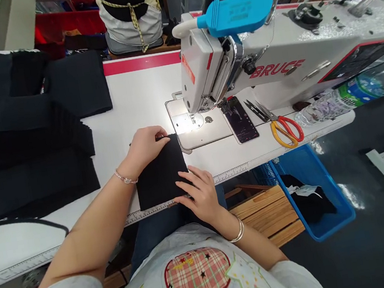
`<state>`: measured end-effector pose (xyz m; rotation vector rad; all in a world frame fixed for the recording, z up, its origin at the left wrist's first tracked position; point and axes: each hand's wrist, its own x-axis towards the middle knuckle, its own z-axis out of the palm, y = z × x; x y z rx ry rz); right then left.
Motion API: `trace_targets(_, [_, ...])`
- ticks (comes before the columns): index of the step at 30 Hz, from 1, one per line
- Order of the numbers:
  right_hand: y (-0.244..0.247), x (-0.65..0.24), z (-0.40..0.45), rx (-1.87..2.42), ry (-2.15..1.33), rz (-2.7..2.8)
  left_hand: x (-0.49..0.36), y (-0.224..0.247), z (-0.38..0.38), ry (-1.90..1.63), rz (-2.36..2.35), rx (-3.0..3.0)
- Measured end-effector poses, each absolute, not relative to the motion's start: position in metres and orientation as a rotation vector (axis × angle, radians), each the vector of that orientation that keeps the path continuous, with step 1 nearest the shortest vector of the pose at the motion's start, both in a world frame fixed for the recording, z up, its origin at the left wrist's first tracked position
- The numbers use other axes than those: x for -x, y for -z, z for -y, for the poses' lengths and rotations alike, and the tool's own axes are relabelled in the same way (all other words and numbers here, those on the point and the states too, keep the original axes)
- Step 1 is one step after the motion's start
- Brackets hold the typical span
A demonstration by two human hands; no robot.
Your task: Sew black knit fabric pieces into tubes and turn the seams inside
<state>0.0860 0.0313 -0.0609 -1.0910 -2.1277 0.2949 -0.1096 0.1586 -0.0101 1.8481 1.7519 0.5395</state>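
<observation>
A flat piece of black fabric (161,177) lies on the white sewing table (135,94), just in front of the lit needle plate (185,123) of a white BRUCE sewing machine (258,58). My left hand (148,148) grips its far edge, close to the presser foot. My right hand (199,195) presses on the fabric's near right side, with the fingers over its edge. A bracelet circles each wrist. The needle area is partly hidden by glare.
Stacked black fabric pieces (26,134) cover the table's left side. Right of the plate lie a phone (239,119), thread snips (256,110), orange-red scissors (286,130) and a plastic bottle (319,109). A blue crate (313,193) holding black fabric stands below the table's front edge.
</observation>
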Motion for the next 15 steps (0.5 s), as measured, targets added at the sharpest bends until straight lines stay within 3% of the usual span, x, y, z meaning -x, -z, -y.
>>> trace_targets(15, [0.065,-0.102,-0.041,1.053,-0.341,1.854,0.125,0.02,-0.169,-0.625,-1.776,-1.876])
